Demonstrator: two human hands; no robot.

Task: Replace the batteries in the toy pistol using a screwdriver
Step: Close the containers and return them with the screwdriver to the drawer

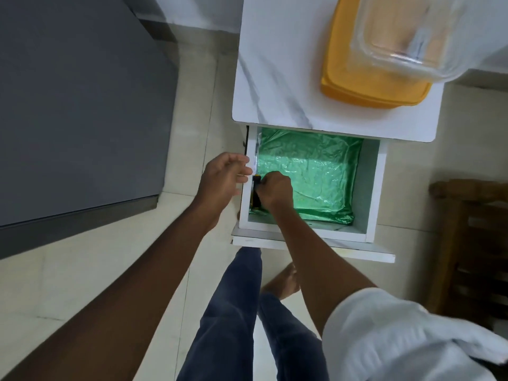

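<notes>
A white drawer [372, 188] stands pulled out from a small white marble-topped cabinet [275, 78]. A shiny green sheet [316, 171] lines its bottom. Along the drawer's left inner wall lies a black and yellow screwdriver [256, 192]. My right hand [276, 189] reaches into the drawer, its fingers closed around the screwdriver's handle. My left hand [224, 180] hovers just outside the drawer's left wall, fingers apart and empty, fingertips close to the rim. No toy pistol or batteries are in view.
A yellow lidded box [357, 86] with a clear plastic container [412, 37] on top sits on the cabinet top. A dark grey bed or surface [77, 105] fills the left. A wooden chair [475, 243] stands at the right. My legs stand on the pale tiled floor below the drawer.
</notes>
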